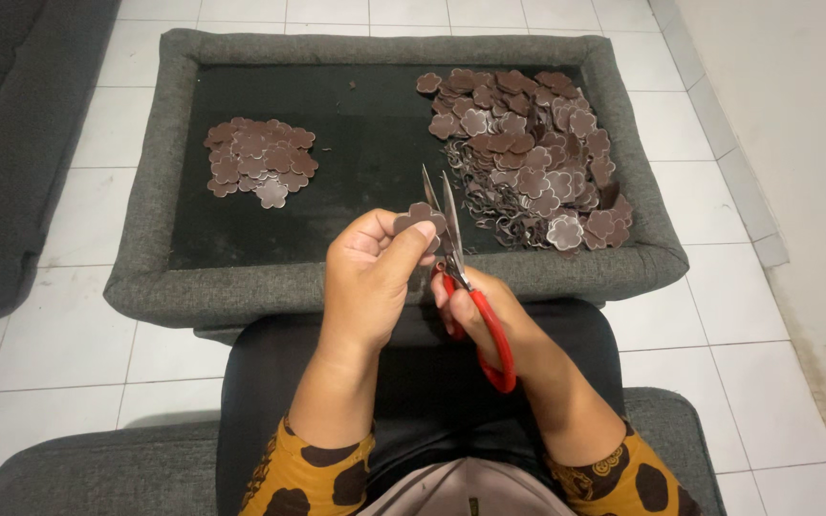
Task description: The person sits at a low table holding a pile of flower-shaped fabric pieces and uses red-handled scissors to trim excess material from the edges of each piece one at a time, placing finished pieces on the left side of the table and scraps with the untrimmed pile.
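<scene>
At far left a dark grey sofa (11, 143) edges the white tiled floor (78, 344). In the centre stands a low surface (145, 277) with a padded grey rim and a black inset panel.

On the left part of the panel lies a small pile (260, 161) of brown flower-shaped cutouts, loosely overlapping, well apart from the rest.

The left hand (370, 277) is raised over the near rim, fingers curled and thumb pressed forward — it pinches one brown flower piece (421, 216) by its lower edge. The piece sits above the near edge of the panel, held upright between thumb and fingertips.

Just beside it, the right hand (489, 320) is closed through the red loops of a pair of scissors (461, 277). The blades point up and away from the person and stand parted, with the held piece touching or just against them; whether the blades are biting into it cannot be told.

On the right part of the panel lies a large heap (528, 153) of the same brown cutouts — some show a paler face, and they are mixed with thin curled trimmings along the heap's left and near edges.

Patterned mustard-and-brown sleeves (322, 473) cover both forearms, and the person's lap, in dark cloth, lies below the hands.
</scene>
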